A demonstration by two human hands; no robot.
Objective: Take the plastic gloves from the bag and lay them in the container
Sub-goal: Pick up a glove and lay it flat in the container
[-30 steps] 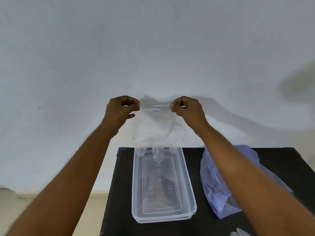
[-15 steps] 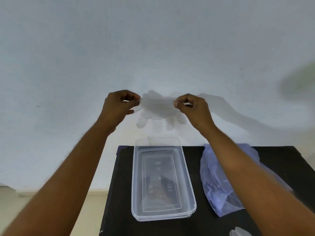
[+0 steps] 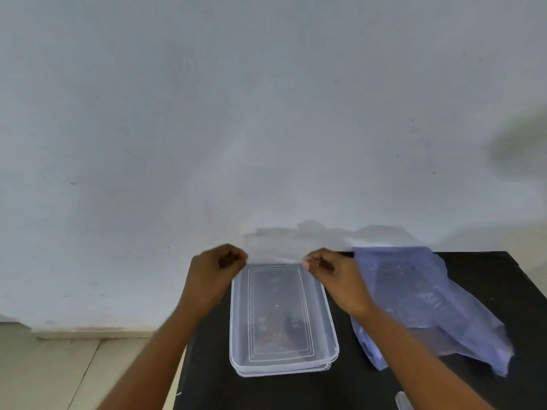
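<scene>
A clear plastic container [image 3: 334, 335] lies lengthwise on a black table [image 3: 485, 273]. My left hand [image 3: 214, 269] and my right hand [image 3: 330, 272] hover at its far end, one on each side. Each pinches an edge of a thin see-through plastic glove [image 3: 275, 259], which is stretched between them just above the far rim. The film is so faint that I cannot tell how much of it lies inside the container. A crumpled pale purple plastic bag [image 3: 420, 309] lies to the right of the container, partly behind my right forearm.
A plain whitish wall [image 3: 266, 113] rises right behind the table. The table's left edge runs just left of the container, with a tiled floor [image 3: 59, 374] below. A small whitish object [image 3: 402, 400] shows at the bottom edge, near my right arm.
Both hands have come down from chest height in front of the wall to the container's far rim, carrying the stretched glove with them. The bag and container have not moved.
</scene>
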